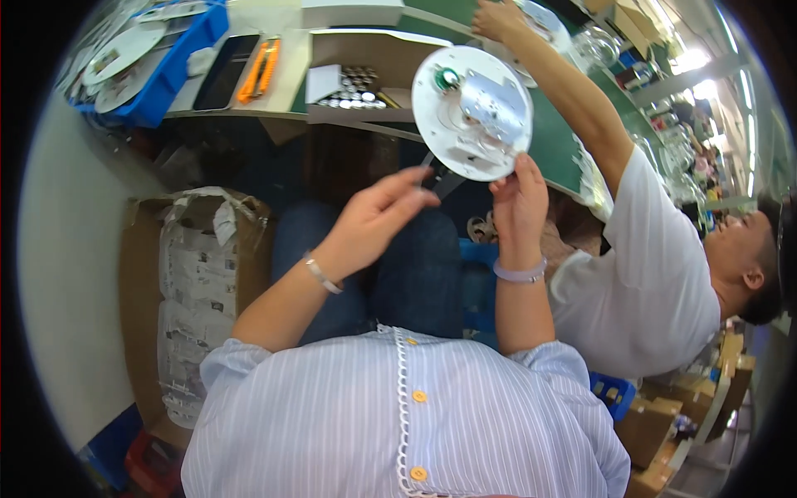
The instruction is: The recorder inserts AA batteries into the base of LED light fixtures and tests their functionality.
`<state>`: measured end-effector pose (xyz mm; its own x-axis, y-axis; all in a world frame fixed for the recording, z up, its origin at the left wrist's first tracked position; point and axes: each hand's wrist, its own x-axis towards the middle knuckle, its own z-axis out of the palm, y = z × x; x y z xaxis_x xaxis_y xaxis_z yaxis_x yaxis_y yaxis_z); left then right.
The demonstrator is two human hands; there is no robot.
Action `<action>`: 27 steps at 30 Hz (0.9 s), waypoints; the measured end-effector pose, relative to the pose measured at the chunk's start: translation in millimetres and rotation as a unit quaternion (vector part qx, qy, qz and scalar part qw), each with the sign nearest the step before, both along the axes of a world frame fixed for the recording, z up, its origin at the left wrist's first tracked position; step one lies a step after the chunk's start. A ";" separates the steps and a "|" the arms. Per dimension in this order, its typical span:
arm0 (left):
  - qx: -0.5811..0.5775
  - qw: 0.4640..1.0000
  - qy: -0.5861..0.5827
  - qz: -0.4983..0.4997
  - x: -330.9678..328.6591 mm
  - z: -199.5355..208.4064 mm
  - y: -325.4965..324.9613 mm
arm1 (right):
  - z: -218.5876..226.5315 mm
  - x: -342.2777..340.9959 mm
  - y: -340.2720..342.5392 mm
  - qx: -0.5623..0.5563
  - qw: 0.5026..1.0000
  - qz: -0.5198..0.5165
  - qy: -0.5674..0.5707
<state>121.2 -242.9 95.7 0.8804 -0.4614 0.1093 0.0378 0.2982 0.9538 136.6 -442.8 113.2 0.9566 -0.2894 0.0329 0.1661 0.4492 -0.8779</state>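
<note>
In my right hand [521, 199] is a round white plate [436, 124], pinched at its lower right edge between thumb and fingers. It is raised and tilted in front of the table edge. A silver metal bracket [496, 106], a green coil-like part [447, 79] and thin wires sit on its face. My left hand [378, 216] hovers below and left of the plate, apart from it, with fingers stretched out and slightly blurred. Just past its fingertips a dark object [444, 178] shows, too unclear to name. Nothing shows plainly in that hand.
An open carton [390, 46] with small silver cylinders stands on the green table [286, 94]. Left of it lie orange cutters [260, 70], a black phone [226, 73] and a blue bin [178, 70] of plates. A co-worker [639, 266] reaches across at right; a cardboard box [141, 290] stands lower left.
</note>
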 end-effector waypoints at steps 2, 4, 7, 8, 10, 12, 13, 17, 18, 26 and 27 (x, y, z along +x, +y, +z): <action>0.107 0.991 0.039 -0.066 -0.3 19.2 -3.0 | 1.7 -1.9 1.7 -0.031 0.999 -0.006 -0.007; 0.152 0.986 -0.057 -0.039 -5.1 30.8 -3.2 | 8.4 -0.2 9.8 -0.040 0.999 -0.009 -0.009; 0.222 0.944 -0.242 0.024 -11.4 35.0 -0.8 | 3.4 -1.3 25.4 -0.019 1.000 0.003 -0.010; 0.249 0.909 -0.327 0.066 -14.2 35.3 -0.8 | 2.2 -3.7 31.1 -0.020 1.000 0.001 -0.009; 0.252 0.902 -0.341 0.080 -14.9 27.1 -3.3 | 1.7 -3.9 40.0 0.006 1.000 0.002 -0.004; 0.238 0.937 -0.250 0.050 -17.5 13.5 -2.4 | -1.6 -6.2 40.7 0.041 0.999 0.009 -0.005; 0.184 0.978 -0.097 -0.012 -18.4 7.8 -0.2 | -0.5 -6.8 41.6 0.052 0.999 0.010 -0.005; -0.034 0.984 0.101 -0.146 -16.4 -36.1 9.8 | -1.9 -9.4 32.4 0.057 0.998 0.022 -0.022; -0.035 0.983 0.102 -0.149 -18.0 -38.8 9.4 | -2.0 -8.1 28.6 0.056 0.998 0.030 -0.028; 0.006 0.992 0.100 -0.076 -4.1 -37.4 3.8 | -2.2 8.5 -39.4 0.171 0.980 0.068 -0.081; -0.003 0.994 0.083 -0.069 4.7 -43.2 -1.5 | 7.1 18.4 -44.9 0.124 0.990 0.029 -0.063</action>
<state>125.9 -244.4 52.5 0.8144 -0.5795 -0.0298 0.2365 0.2847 0.9290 154.9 -487.7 120.3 0.9647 -0.2481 0.0886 0.2353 0.6601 -0.7134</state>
